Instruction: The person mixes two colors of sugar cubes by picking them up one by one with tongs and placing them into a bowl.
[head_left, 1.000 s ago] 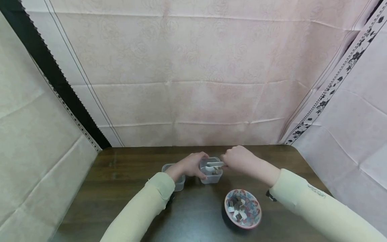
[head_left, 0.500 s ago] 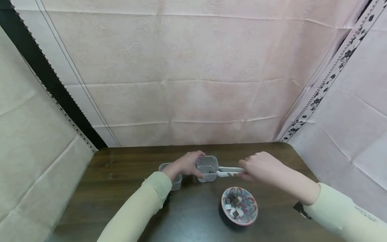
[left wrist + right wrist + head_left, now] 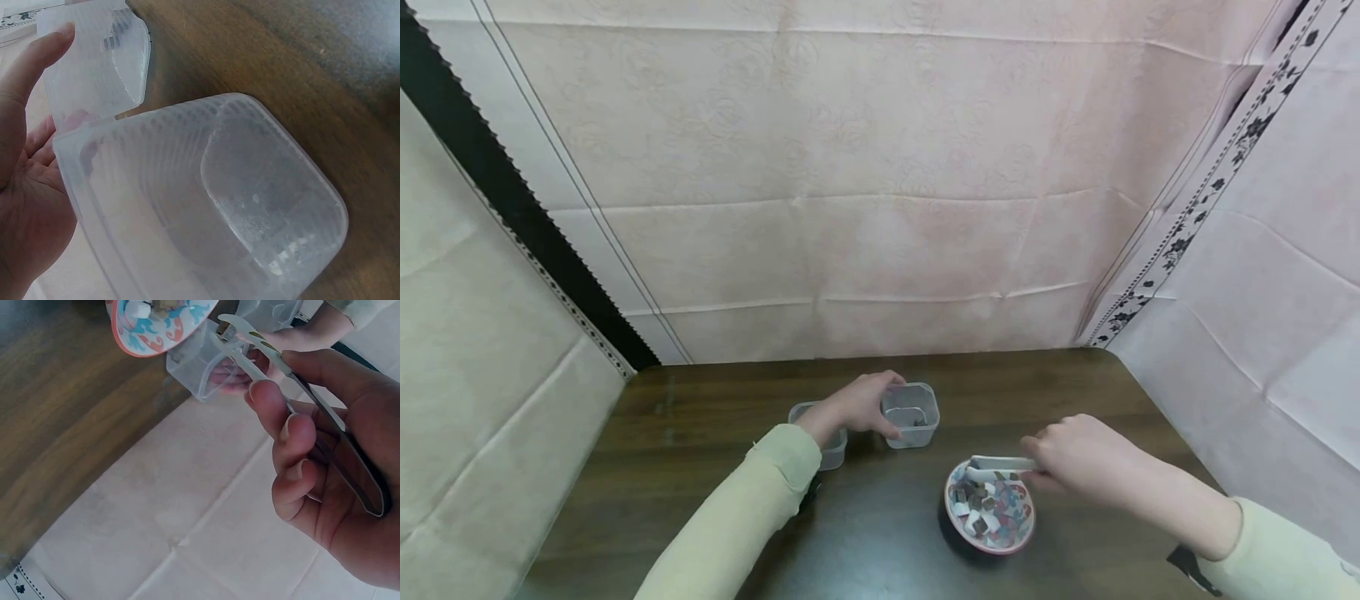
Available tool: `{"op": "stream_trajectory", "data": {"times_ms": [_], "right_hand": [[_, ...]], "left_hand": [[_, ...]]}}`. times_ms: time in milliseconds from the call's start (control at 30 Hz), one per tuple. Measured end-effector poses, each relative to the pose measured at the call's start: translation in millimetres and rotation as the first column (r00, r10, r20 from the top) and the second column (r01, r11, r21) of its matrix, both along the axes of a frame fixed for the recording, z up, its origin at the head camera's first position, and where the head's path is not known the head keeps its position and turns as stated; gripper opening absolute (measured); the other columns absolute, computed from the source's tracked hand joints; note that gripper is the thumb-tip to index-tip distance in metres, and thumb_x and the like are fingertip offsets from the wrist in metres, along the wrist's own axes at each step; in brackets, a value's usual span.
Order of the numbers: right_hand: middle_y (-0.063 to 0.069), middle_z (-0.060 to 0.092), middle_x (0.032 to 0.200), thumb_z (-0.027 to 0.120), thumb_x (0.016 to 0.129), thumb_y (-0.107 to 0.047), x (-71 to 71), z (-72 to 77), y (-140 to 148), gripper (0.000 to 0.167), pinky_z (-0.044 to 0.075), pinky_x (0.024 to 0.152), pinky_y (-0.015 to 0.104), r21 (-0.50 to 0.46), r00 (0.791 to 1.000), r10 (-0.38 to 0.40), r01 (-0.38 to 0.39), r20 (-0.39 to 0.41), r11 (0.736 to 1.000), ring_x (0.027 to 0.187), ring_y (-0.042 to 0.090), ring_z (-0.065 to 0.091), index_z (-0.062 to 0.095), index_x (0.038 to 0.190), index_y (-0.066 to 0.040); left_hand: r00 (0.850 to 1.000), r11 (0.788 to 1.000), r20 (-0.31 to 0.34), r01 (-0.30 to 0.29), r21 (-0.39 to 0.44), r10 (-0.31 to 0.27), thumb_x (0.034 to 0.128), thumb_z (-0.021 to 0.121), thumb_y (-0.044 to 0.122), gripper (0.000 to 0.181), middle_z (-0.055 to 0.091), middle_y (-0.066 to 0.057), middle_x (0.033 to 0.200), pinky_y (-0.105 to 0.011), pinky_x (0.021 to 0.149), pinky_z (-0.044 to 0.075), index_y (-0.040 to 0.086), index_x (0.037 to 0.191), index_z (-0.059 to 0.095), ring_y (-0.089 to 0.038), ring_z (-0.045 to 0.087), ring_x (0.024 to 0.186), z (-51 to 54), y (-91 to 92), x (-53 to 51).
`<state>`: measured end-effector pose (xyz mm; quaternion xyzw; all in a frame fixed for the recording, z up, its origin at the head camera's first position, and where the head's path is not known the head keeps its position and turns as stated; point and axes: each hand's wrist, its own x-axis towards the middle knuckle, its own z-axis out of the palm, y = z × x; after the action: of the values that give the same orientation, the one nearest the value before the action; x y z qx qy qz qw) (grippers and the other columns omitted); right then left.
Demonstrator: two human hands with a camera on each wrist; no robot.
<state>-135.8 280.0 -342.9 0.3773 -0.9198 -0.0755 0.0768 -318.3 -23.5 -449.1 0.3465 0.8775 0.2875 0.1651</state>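
My left hand (image 3: 857, 407) holds a clear plastic container (image 3: 917, 435) by its left side, thumb on the near side. A small dark piece shows inside it. In the left wrist view the thumb lies against this held container (image 3: 94, 81). My right hand (image 3: 1078, 454) grips a pair of tongs (image 3: 1003, 463) with pale tips and a metal body (image 3: 359, 481). Those tips hang over the far rim of a patterned bowl (image 3: 1021, 533) with several white and brown pieces inside. A small brown piece (image 3: 224, 329) appears by the tips; whether they hold it I cannot tell.
A second clear container (image 3: 835, 454) stands under my left wrist, close in the left wrist view. All of it stands on a dark wooden table (image 3: 715, 467). Pale cloth (image 3: 880, 208) hangs behind the table and at both sides.
My right hand has drawn the tongs out of the held container, rightward, then toward the bowl. My left hand keeps its hold on the container.
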Motion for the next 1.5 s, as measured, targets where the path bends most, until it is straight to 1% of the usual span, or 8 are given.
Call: {"op": "stream_trajectory", "data": {"times_ms": [200, 333, 600, 933, 1100, 1233, 1300, 1500], "right_hand": [[-0.012, 0.052, 0.060, 0.086, 0.087, -0.042, 1.8, -5.0, -1.2, 0.038, 0.042, 0.046, 0.036, 0.039, 0.999, -0.033, 0.031, 0.038, 0.999, 0.049, 0.009, 0.049, 0.056, 0.073, -0.022], [-0.014, 0.047, 0.059, 0.085, 0.087, -0.043, 0.6, -4.9, -1.9, 0.039, 0.041, 0.046, 0.036, 0.043, 0.995, -0.067, 0.064, 0.068, 0.997, 0.049, 0.008, 0.046, 0.055, 0.072, -0.024], [-0.018, 0.038, 0.059, 0.080, 0.090, -0.039, -9.3, 9.2, -7.8, 0.034, 0.032, 0.048, 0.030, -0.027, 0.981, -0.122, 0.128, 0.152, 0.991, 0.054, 0.003, 0.034, 0.055, 0.072, -0.027], [-0.016, 0.041, 0.058, 0.080, 0.092, -0.036, -50.3, 30.6, -36.0, 0.034, 0.031, 0.049, 0.028, -0.051, 0.984, -0.123, 0.130, 0.130, 0.990, 0.054, 0.004, 0.036, 0.057, 0.070, -0.025], [-0.013, 0.044, 0.058, 0.079, 0.092, -0.038, -78.8, 25.3, -55.7, 0.036, 0.032, 0.050, 0.030, -0.019, 0.978, -0.149, 0.153, 0.146, 0.988, 0.054, 0.007, 0.037, 0.057, 0.067, -0.024], [-0.008, 0.052, 0.065, 0.078, 0.095, -0.038, -99.9, 20.4, -72.4, 0.030, 0.040, 0.053, 0.033, 0.050, 0.961, -0.207, 0.202, 0.181, 0.978, 0.059, 0.012, 0.045, 0.066, 0.075, -0.020], [-0.005, 0.056, 0.069, 0.078, 0.096, -0.038, -107.3, 17.5, -78.7, 0.028, 0.045, 0.057, 0.035, 0.086, 0.955, -0.229, 0.216, 0.188, 0.973, 0.062, 0.015, 0.050, 0.069, 0.081, -0.016], [0.000, 0.063, 0.074, 0.081, 0.095, -0.037, -121.3, 5.3, -94.0, 0.027, 0.054, 0.060, 0.037, 0.161, 0.962, -0.234, 0.211, 0.139, 0.964, 0.066, 0.018, 0.058, 0.073, 0.087, -0.013]], "left_hand": [[1.000, 1.000, -0.006, -0.001, 0.004, 0.001, 0.0821, 0.096, 0.023, 0.083, 0.061, -0.013, 0.151, -0.046, 0.116, 0.047, 0.006, 0.151, 0.052, -0.030, 0.058, 0.138, -0.1, -1.5, -0.8], [1.000, 1.000, -0.005, 0.000, 0.007, 0.000, 0.0825, 0.096, 0.024, 0.083, 0.060, -0.013, 0.152, -0.047, 0.117, 0.047, 0.007, 0.151, 0.052, -0.030, 0.057, 0.139, 1.2, -2.2, -1.0], [1.000, 1.000, 0.006, -0.008, -0.001, 0.008, 0.0837, 0.095, 0.024, 0.081, 0.060, -0.012, 0.152, -0.048, 0.116, 0.048, 0.008, 0.151, 0.052, -0.029, 0.058, 0.138, 4.1, -2.4, -0.4], [1.000, 1.000, -0.008, -0.023, -0.008, 0.023, 0.0817, 0.096, 0.025, 0.081, 0.061, -0.011, 0.150, -0.046, 0.114, 0.049, 0.010, 0.149, 0.054, -0.029, 0.059, 0.137, 0.9, -0.4, 0.9], [1.000, 1.000, -0.018, -0.014, 0.001, 0.014, 0.0804, 0.097, 0.024, 0.082, 0.062, -0.013, 0.149, -0.046, 0.116, 0.048, 0.008, 0.148, 0.054, -0.029, 0.058, 0.138, -0.3, 0.3, 1.0], [1.000, 1.000, -0.026, -0.010, 0.009, 0.010, 0.0796, 0.097, 0.024, 0.083, 0.062, -0.013, 0.149, -0.046, 0.116, 0.048, 0.007, 0.148, 0.054, -0.030, 0.058, 0.138, -2.0, -0.1, 0.6], [1.000, 1.000, -0.030, -0.009, 0.008, 0.010, 0.0795, 0.097, 0.023, 0.083, 0.063, -0.013, 0.148, -0.045, 0.115, 0.048, 0.007, 0.148, 0.054, -0.030, 0.059, 0.137, -2.6, -0.2, -0.2], [1.000, 1.000, -0.026, -0.001, 0.002, 0.001, 0.0808, 0.096, 0.024, 0.082, 0.062, -0.012, 0.149, -0.045, 0.116, 0.048, 0.007, 0.149, 0.054, -0.029, 0.059, 0.137, -1.9, -1.4, 0.2]]}}
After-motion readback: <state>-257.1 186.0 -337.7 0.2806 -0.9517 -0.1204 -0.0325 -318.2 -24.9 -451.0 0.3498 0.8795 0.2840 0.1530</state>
